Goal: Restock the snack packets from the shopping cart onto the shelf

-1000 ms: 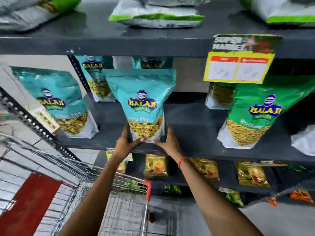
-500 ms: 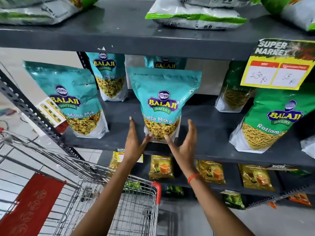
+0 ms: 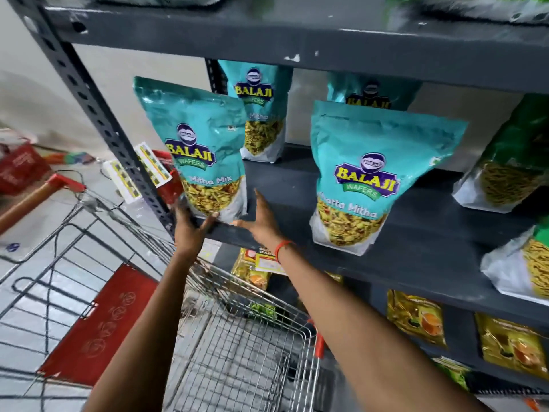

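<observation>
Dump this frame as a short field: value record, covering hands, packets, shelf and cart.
left hand: at lower left corner of Mitha Mix packet, fingers touching its base
right hand: open, beside the packet's lower right, contact unclear
Mitha Mix packet: upright at left front edge of middle shelf
Khatta Mitha packet: upright on the same shelf, to the right, untouched
green packets: far right of the shelf
cart: below the hands, basket looks empty
</observation>
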Demonstrator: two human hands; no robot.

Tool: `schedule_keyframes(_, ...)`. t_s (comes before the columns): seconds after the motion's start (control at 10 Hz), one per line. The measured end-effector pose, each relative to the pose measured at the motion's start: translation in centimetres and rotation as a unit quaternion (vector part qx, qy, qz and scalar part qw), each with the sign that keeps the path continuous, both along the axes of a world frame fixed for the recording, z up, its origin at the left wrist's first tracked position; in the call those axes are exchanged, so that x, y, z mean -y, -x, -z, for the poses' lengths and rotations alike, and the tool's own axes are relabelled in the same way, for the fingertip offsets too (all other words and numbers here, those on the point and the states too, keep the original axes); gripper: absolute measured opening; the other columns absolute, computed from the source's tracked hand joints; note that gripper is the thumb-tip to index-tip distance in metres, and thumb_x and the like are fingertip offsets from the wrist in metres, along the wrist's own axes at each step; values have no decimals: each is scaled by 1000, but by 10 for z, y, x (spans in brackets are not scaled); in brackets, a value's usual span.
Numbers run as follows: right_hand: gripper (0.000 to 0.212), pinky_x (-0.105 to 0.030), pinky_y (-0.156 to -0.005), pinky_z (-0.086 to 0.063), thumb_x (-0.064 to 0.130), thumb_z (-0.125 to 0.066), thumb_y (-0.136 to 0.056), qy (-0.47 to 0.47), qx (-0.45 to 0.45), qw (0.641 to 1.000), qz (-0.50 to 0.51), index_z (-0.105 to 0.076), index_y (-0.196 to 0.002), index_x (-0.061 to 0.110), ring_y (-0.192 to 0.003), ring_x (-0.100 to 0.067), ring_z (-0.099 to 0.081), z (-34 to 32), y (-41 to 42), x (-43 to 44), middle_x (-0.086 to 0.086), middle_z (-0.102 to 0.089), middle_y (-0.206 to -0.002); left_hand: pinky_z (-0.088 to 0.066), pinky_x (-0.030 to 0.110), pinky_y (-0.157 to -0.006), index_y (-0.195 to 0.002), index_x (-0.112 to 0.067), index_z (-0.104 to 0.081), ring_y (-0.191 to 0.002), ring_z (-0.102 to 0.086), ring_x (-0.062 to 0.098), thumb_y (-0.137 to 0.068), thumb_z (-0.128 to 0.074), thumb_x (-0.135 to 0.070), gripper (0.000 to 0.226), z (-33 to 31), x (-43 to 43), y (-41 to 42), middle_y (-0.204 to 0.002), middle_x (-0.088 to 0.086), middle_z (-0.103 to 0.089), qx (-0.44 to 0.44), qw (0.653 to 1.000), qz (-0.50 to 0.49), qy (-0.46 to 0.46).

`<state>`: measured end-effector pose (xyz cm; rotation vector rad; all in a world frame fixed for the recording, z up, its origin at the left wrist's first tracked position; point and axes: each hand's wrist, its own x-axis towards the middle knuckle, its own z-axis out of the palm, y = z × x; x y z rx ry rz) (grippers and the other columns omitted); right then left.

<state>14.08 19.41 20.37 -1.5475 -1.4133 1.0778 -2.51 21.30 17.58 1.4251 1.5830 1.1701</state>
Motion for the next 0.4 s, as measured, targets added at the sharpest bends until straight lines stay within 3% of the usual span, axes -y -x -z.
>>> schedule_keyframes(0.1, 85, -44, -115, -32, -2, -77, -73, 7, -25, 1000, -3, -28, -143, -3, -140, -30, -35, 3, 6, -12, -20, -36, -151, -39, 48, -111, -139, -3, -27, -129, -47, 30, -79, -70, -6, 74, -4, -10, 5, -142, 20, -44, 11, 999, 43, 14)
schedule_keyframes(0.2, 82, -43, -112, -37, -1, -78, -72, 13, -26, 1000, 12, -33, -141, 0, -137, -28, -41, 4, 12, -17, -19, -43, -147, -41, 48, -108, -138, -4, -30, -125, -51, 31, -79, -69, -2, 70, -6, -9, 9, -138, 20, -49, 34, 997, 58, 23)
schedule_keyframes(0.4, 84, -39, -110, -39, 6, -79, -73, -4, 9, 1000, 6, -31, -142, 2, -136, -28, -42, -1, 16, -11, -17, -43, -147, -40, 49, -109, -140, -6, -26, -127, -49, 29, -81, -68, -8, 72, -13, -3, 6, -140, 18, -47, 20, 997, 70, 18)
